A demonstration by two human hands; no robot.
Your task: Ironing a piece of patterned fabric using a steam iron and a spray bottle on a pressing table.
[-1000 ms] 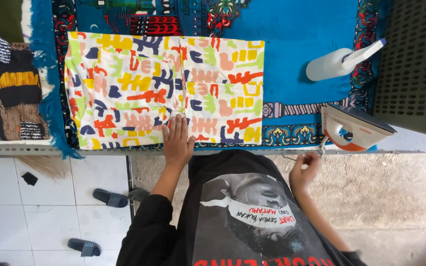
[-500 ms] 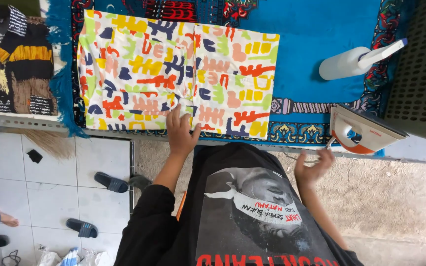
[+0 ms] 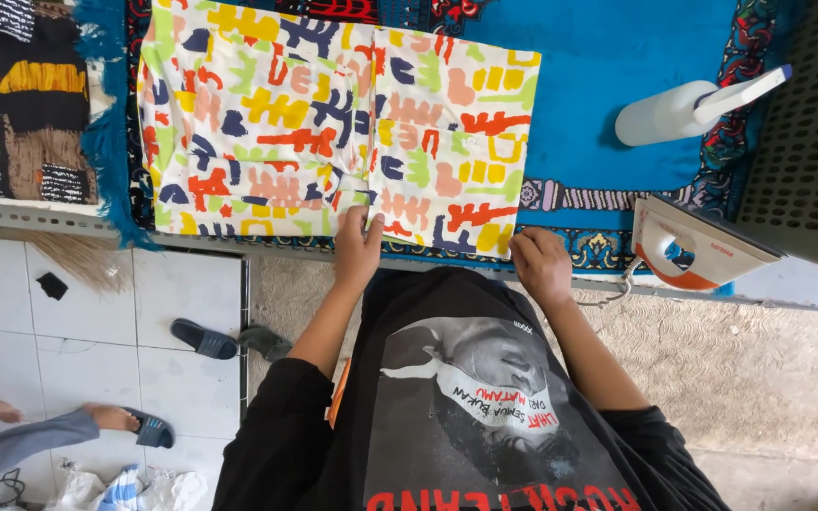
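A folded garment [image 3: 267, 123] with a bright print of red, yellow, blue and green shapes on white lies flat on a blue patterned mat [image 3: 608, 57]. My left hand [image 3: 357, 251] rests on the garment's near edge at the middle, fingers pinching the cloth where it bunches into small creases. My right hand [image 3: 542, 267] sits at the garment's near right corner, fingers curled over the edge. Both arms wear black sleeves.
An orange and white iron [image 3: 693, 248] stands on its heel at the mat's right edge, with a white spray bottle [image 3: 679, 112] behind it. A dark perforated crate [image 3: 807, 123] fills the right. Striped clothes [image 3: 21, 104] lie left. Another person's foot [image 3: 111, 418] and slippers [image 3: 203, 338] are on the tiled floor.
My right hand has come up from beside my body to the garment's near right corner. My left hand stays on the near edge, now bunching the cloth. The view has shifted left.
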